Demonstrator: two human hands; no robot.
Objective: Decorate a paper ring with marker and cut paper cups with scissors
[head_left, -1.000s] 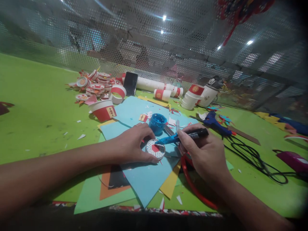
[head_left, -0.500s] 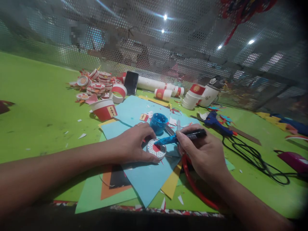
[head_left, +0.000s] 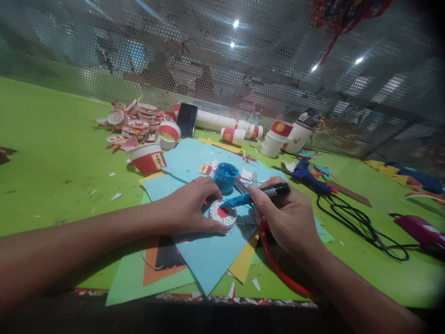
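Observation:
My left hand (head_left: 194, 206) grips a small round white disc (head_left: 227, 221) at its left side, thumb below and fingers above. Dots and a red centre mark the disc's face. In my right hand (head_left: 283, 208) is a black marker (head_left: 274, 190) with a blue-smeared front end, its tip touching or just over the disc's upper part. Just behind the disc stands an open jar of blue paint (head_left: 225, 178). Light blue paper sheets (head_left: 205, 260) lie under the disc and my left hand.
A red-and-white paper cup (head_left: 148, 160) and a pile of decorated discs (head_left: 137, 125) are at the back left. A phone (head_left: 187, 119) stands behind. To the right are a blue glue gun (head_left: 309, 176), its black cable, and a red handle (head_left: 278, 269).
The whole view has shifted slightly, so things appear a little further left. The marker tip has moved slightly toward the disc's upper left, while my left hand keeps its hold.

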